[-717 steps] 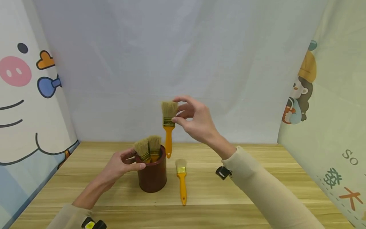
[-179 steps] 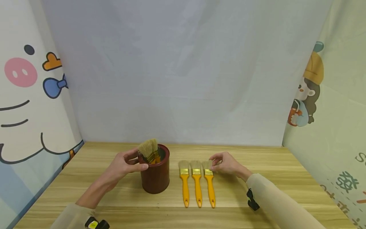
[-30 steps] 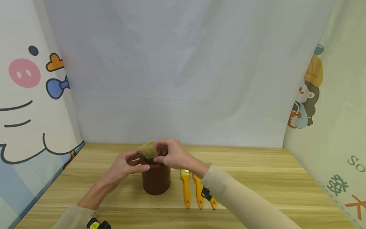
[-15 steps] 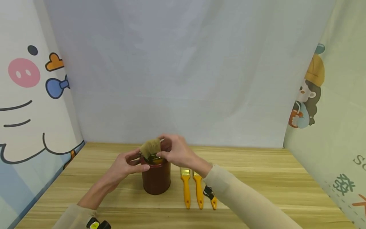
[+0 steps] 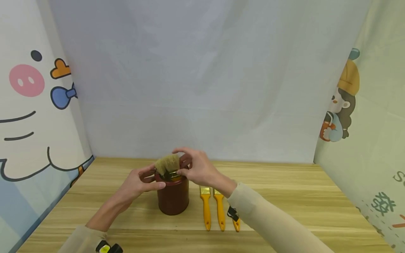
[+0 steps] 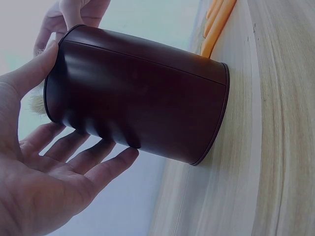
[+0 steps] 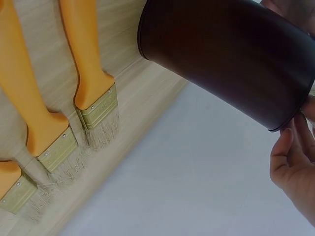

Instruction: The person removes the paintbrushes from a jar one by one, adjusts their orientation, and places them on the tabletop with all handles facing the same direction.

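Observation:
A dark red-brown cylindrical pot (image 5: 173, 198) stands upright on the wooden table, with bristle heads of paintbrushes (image 5: 166, 164) sticking out of its mouth. Its left side is held by my left hand (image 5: 136, 182), thumb near the rim and fingers spread along the wall in the left wrist view. At the right of the mouth, my right hand (image 5: 199, 168) pinches a paintbrush by the edge of its metal band, the index finger raised over the bristles. The brush handles are hidden inside the pot. Three yellow-handled paintbrushes (image 5: 206, 212) lie right of it, partly covered by my right arm.
The light wooden tabletop (image 5: 272, 186) ends at a pale grey cloth backdrop (image 5: 202, 88). Cartoon-printed cloths hang at both sides, with a pig snout (image 5: 26, 80) on the left. Dark wrist cameras (image 5: 108, 247) sit at both cuffs.
Over the earlier frames, brushes from the pot came to lie in a row on the table. In the last second my right hand shifted slightly right and its index finger lifted.

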`<state>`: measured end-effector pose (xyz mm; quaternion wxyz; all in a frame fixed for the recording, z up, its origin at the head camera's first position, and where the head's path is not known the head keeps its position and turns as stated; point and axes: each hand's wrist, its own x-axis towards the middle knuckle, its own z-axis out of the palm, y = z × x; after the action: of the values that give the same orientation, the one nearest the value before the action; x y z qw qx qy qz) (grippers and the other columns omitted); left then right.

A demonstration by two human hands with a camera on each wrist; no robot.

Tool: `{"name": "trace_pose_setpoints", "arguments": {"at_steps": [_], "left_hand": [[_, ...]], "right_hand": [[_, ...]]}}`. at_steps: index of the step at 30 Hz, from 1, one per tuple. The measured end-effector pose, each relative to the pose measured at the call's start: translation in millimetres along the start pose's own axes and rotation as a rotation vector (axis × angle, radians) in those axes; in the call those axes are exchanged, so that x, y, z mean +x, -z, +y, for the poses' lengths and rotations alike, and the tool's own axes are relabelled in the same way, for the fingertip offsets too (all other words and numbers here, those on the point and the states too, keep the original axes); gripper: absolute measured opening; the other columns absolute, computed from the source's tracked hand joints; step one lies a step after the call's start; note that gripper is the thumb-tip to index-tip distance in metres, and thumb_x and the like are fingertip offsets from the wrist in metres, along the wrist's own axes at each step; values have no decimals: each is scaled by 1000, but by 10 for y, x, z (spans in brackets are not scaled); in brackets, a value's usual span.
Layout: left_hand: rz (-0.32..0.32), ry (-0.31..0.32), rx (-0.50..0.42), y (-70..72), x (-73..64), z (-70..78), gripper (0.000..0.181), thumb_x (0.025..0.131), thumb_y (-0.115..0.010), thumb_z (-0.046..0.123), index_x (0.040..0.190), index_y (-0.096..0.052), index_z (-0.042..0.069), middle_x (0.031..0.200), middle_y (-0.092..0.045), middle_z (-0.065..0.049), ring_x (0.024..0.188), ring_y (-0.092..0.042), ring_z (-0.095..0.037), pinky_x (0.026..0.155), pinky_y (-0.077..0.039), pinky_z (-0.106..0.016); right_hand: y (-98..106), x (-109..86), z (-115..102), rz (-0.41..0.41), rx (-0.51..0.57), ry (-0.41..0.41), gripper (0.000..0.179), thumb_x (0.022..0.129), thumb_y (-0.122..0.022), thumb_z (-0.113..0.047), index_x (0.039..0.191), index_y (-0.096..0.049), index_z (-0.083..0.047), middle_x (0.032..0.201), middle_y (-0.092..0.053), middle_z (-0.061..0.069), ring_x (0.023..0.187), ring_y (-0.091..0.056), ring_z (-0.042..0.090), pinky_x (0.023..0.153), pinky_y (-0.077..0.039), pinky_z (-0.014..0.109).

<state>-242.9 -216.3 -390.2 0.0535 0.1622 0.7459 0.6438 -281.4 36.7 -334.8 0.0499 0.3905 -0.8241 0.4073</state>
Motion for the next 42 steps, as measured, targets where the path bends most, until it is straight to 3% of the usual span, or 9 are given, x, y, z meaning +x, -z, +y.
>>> {"name": "trace_pose_setpoints", "arguments": {"at_steps": [13,20,28,42], "left_hand": [[5,3,5,-4,-6,5,84,94,-82,19,163,-37,1,157,-45,-27,142,-46,-48,106,-53,-48],[5,-5,9,-7,-4,6,83,94,-82,18,163,-39,2,154,-49,-26,141,-47,-47,105,-53,-47],[9,10,11,-8,-4,13,84,94,-82,19,163,-37,3,156,-47,-27,142,-47,-48,106,-53,-47],[-8,-4,11,-5,-14,6,81,95,-81,19,163,-39,6,154,-49,-25,142,-47,-48,106,-53,-48]], "right_hand": [[43,1,16,83,2,106,55,90,-78,9,140,-63,-8,102,-76,11,85,-75,17,73,-60,27],[125,47,-62,119,14,125,56,88,-79,11,138,-64,-7,102,-77,13,83,-74,16,70,-61,25],[243,92,-130,161,-7,183,54,89,-81,6,138,-65,-8,100,-76,11,81,-73,13,73,-60,25],[533,162,-340,222,25,212,53,91,-80,5,141,-64,-7,102,-76,10,82,-74,12,74,-61,29]]}}
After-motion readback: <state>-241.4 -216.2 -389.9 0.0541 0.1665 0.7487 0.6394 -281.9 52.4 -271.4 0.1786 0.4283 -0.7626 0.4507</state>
